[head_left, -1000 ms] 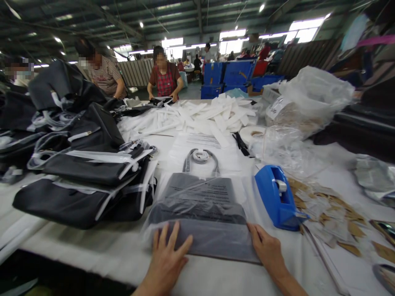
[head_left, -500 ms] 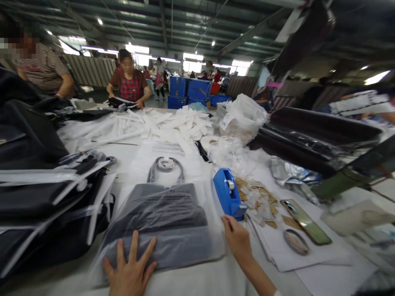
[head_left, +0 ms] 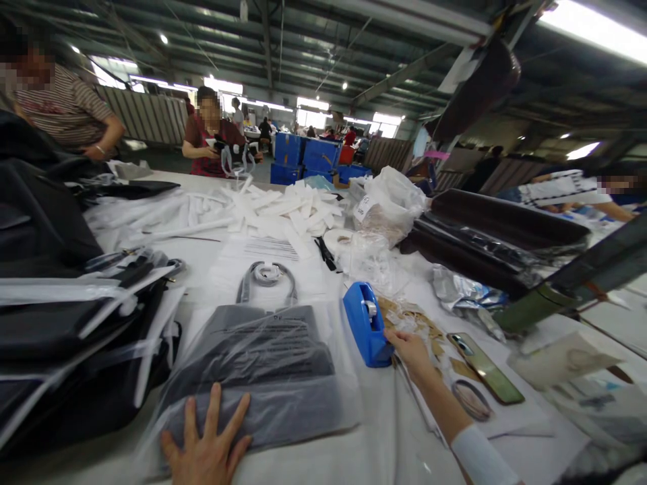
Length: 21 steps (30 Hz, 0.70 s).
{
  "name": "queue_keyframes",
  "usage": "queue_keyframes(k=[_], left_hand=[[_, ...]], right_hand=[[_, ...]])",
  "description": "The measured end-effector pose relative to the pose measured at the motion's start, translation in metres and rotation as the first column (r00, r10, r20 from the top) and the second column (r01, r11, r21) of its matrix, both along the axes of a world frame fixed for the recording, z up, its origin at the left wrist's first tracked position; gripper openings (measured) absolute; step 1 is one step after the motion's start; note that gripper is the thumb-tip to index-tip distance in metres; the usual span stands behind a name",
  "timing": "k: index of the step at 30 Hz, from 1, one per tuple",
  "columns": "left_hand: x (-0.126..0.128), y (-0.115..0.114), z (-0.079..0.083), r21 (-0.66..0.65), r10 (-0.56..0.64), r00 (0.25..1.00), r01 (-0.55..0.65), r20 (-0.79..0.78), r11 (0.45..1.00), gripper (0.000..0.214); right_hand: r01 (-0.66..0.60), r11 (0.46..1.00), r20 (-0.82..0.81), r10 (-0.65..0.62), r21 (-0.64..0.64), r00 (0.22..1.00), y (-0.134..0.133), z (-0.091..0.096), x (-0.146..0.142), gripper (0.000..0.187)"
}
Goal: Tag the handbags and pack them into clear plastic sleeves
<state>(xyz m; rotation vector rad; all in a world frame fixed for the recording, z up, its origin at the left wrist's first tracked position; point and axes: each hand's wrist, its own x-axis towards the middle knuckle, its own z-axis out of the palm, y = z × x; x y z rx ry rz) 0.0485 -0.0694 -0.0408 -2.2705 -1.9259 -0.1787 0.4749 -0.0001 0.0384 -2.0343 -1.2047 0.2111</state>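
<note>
- A grey bag (head_left: 263,367) is seen lying flat at the near edge of the bench (head_left: 374,444), already slipped into a clear plastic sleeve (head_left: 348,404); its looped handle (head_left: 266,279) is laid out on the far side, on a printed sheet.
- The left hand (head_left: 205,448) is spread wide, palm down, and pressed on the near end of the sleeved bag.
- The right hand (head_left: 412,347) is held at the cutter end of a blue tape dispenser (head_left: 364,323) just beside the bag – whether tape is pinched between the fingers cannot be told.
- No tape is visible on the sleeve, so the bagging is judged done and the closing of the sleeve not yet done.
- A stack of black bags (head_left: 65,337), wrapped with white strips, is piled to the left.
- Brown paper tags (head_left: 404,316) and a phone (head_left: 485,367) are scattered to the right – loose white strips (head_left: 283,209) are heaped farther back.
</note>
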Motion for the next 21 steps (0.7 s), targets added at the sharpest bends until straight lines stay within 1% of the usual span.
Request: queue_keyframes(k=[3,6,9,13,17,19,21], left_hand=[[-0.001,0.0,-0.001,-0.02,0.003,1.0,-0.003,0.001,1.0,0.049],[-0.001,0.0,-0.001,-0.017,0.003,1.0,-0.003,0.003,1.0,0.05],[-0.001,0.0,-0.001,-0.009,0.005,1.0,-0.005,0.0,1.0,0.049],[-0.002,0.0,-0.002,-0.011,0.002,1.0,-0.002,-0.01,1.0,0.049],[-0.003,0.0,-0.005,-0.006,-0.008,1.0,0.008,0.0,1.0,0.051],[-0.003,0.0,-0.007,0.012,-0.013,1.0,0.013,0.015,1.0,0.051],[-0.003,0.0,-0.006,0.018,-0.011,0.999,0.01,0.03,1.0,0.051]], right_hand=[[0.054,0.998,0.015,-0.055,0.038,0.998,-0.013,0.002,-0.003,0.041],[0.098,0.993,0.026,-0.1,0.07,0.995,-0.035,0.001,-0.01,0.043],[0.115,0.991,0.016,-0.116,0.065,0.993,-0.059,-0.003,-0.019,0.043],[0.098,0.995,-0.037,-0.098,-0.004,0.994,-0.079,-0.019,-0.026,0.048],[0.108,0.991,-0.044,-0.112,-0.084,0.993,-0.091,-0.038,-0.021,0.051],[0.11,0.987,-0.025,-0.113,-0.117,0.993,-0.099,-0.041,-0.018,0.05],[0.077,0.987,-0.016,-0.08,-0.14,0.997,-0.106,-0.035,-0.02,0.048]])
